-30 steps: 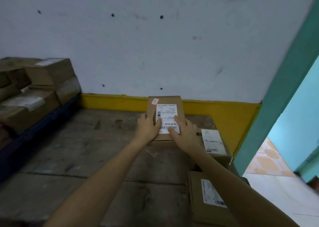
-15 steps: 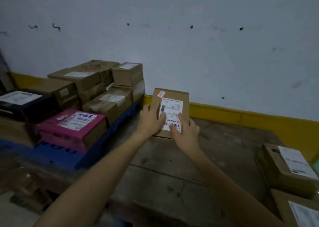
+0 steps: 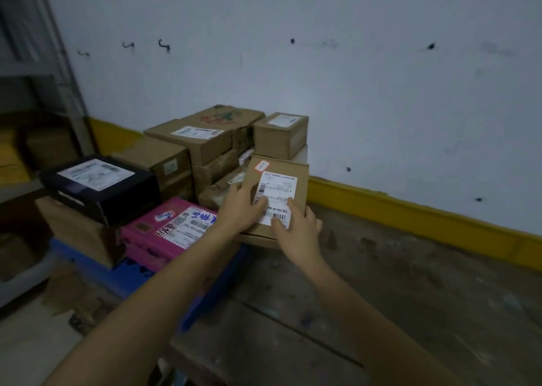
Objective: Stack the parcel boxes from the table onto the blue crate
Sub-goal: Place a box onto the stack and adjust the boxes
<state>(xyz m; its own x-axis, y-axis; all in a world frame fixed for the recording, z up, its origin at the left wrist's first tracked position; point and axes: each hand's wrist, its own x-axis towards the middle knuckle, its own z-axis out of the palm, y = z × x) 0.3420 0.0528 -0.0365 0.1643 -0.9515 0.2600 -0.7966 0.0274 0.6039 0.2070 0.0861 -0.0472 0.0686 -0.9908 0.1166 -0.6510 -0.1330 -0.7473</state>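
- Head view: left hand (image 3: 240, 206) and right hand (image 3: 296, 230) both grip the parcel box (image 3: 277, 186) over the bench (image 3: 381, 297) edge, with the blue crate (image 3: 132, 277) at its 8 o'clock.
- Risk: if it lands half on the pink box (image 3: 164, 227), it could tip off.

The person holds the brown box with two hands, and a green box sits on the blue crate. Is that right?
Almost. The box on the blue crate is pink, not green. The head view shows the left hand and right hand holding the brown box, and the pink box sitting on the crate.
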